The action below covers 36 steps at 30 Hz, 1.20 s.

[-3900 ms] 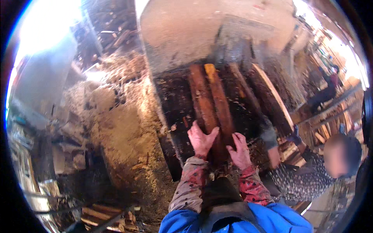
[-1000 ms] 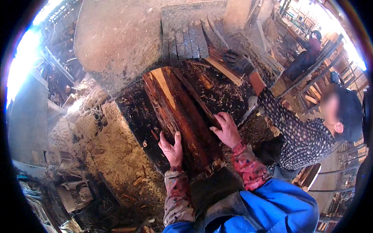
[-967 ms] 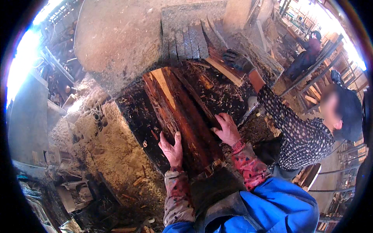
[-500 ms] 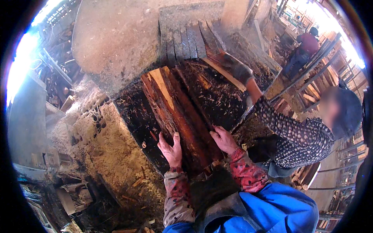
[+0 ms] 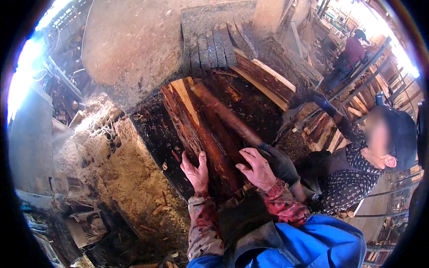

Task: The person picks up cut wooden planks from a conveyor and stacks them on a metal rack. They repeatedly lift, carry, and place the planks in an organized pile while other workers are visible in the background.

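Note:
On a dark metal table (image 5: 156, 138) lies a bark-covered wood slab (image 5: 196, 120) with a pale strip of bare wood at its far end. My left hand (image 5: 195, 173) rests against the slab's left edge near its close end, fingers spread and thumb up. To the right of the slab, my right hand (image 5: 258, 169) is open with fingers stretched out, holding nothing. Beside it a co-worker's dark-gloved hand (image 5: 280, 164) is at the near end of a motion-blurred reddish-brown wood strip (image 5: 225, 111). Farther right lies another bark-edged slab (image 5: 263, 78), partly under hanging flaps.
Dark strip flaps (image 5: 208, 51) hang at the far side, next to a large dusty panel (image 5: 134, 44). Sawdust (image 5: 134, 165) is heaped left of the table. The co-worker (image 5: 357, 174) stands close on the right; another person (image 5: 351, 56) is farther back near stacked wood.
The co-worker's one arm has drawn back from the far right slab, uncovering it; a gloved hand and a wood strip now show by my right hand. My right hand has shifted slightly, fingers lifted.

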Motion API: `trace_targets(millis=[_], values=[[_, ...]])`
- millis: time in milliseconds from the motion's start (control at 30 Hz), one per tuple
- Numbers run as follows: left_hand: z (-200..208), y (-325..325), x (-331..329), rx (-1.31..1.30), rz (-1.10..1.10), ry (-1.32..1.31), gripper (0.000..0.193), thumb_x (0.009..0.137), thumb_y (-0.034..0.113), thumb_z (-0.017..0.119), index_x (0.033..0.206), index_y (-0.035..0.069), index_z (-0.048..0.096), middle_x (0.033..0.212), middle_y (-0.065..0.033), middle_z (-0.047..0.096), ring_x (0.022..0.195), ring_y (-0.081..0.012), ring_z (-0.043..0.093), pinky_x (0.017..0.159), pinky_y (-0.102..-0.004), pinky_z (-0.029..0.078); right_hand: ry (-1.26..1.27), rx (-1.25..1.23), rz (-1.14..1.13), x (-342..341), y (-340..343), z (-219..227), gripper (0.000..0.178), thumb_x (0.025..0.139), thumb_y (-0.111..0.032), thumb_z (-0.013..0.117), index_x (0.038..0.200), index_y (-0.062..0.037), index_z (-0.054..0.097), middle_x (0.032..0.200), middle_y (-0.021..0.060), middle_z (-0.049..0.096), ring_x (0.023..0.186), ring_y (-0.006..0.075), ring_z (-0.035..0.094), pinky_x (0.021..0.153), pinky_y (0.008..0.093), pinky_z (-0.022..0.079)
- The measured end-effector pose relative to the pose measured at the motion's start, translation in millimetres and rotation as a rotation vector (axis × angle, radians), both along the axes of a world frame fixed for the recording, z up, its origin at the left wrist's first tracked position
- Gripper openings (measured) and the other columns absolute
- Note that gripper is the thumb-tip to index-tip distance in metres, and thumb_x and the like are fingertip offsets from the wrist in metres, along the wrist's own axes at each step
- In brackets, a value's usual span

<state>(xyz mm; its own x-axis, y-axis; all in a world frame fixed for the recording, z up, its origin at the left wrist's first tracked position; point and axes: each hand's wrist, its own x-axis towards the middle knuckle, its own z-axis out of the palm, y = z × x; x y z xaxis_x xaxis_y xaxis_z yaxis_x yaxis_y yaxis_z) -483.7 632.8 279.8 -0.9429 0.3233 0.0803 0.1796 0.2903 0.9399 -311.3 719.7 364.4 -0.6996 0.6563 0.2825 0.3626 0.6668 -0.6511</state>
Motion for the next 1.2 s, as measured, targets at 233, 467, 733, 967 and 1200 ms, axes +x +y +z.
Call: trace_targets(millis=[233, 467, 733, 967, 1200], values=[[-1.3, -0.2, -1.1, -0.014, -0.007, -0.018, 0.074, 0.078, 0.038, 0.072, 0.129, -0.006, 0.04, 0.11, -0.0213, 0.047, 0.103, -0.0328, 0.048, 0.092, -0.0386, 0.039, 0.055, 0.123, -0.128, 3.9, 29.0, 6.6, 0.033, 0.075, -0.009, 0.07, 0.105, 0.0016, 0.059, 0.107, 0.0149, 0.056, 0.1, 0.0321, 0.055, 0.083, 0.0373, 0.047], [-1.6, 2.8, -0.6, -0.032, -0.02, -0.015, 0.075, 0.078, 0.04, 0.071, 0.129, -0.005, 0.04, 0.112, -0.0211, 0.046, 0.105, -0.0327, 0.048, 0.093, -0.0389, 0.039, -0.287, 0.05, -0.198, 54.6, 58.2, -76.5, 0.056, 0.077, -0.032, 0.069, 0.117, 0.002, 0.052, 0.118, 0.0211, 0.046, 0.11, 0.0381, 0.045, 0.093, 0.0426, 0.041], [10.4, 3.1, 1.1, -0.017, -0.016, -0.08, 0.073, 0.078, 0.036, 0.072, 0.13, -0.004, 0.04, 0.114, -0.0192, 0.044, 0.105, -0.0297, 0.048, 0.093, -0.0377, 0.039, -0.325, -0.218, -0.099, 47.8, 58.0, -47.8, 0.079, 0.076, -0.04, 0.072, 0.132, 0.0051, 0.037, 0.126, 0.024, 0.044, 0.117, 0.0373, 0.046, 0.096, 0.0431, 0.04], [7.1, 5.3, 1.4, 0.04, -0.018, -0.086, 0.071, 0.077, 0.033, 0.073, 0.128, -0.005, 0.042, 0.113, -0.0184, 0.045, 0.105, -0.0288, 0.048, 0.094, -0.0358, 0.038, 0.07, -0.593, -0.114, 42.3, 47.4, -30.1, 0.081, 0.074, -0.023, 0.078, 0.132, 0.0101, 0.033, 0.123, 0.0155, 0.053, 0.108, 0.0165, 0.053, 0.089, 0.0323, 0.047], [1.0, -9.0, 3.6, -0.022, -0.023, -0.01, 0.07, 0.078, 0.036, 0.071, 0.127, -0.005, 0.042, 0.111, -0.0215, 0.047, 0.103, -0.0326, 0.048, 0.092, -0.0387, 0.039, 0.28, -0.696, -0.061, 21.3, 32.9, -5.4, 0.067, 0.078, -0.015, 0.074, 0.13, 0.0051, 0.038, 0.12, 0.0093, 0.054, 0.105, 0.0138, 0.052, 0.09, 0.0292, 0.045]])
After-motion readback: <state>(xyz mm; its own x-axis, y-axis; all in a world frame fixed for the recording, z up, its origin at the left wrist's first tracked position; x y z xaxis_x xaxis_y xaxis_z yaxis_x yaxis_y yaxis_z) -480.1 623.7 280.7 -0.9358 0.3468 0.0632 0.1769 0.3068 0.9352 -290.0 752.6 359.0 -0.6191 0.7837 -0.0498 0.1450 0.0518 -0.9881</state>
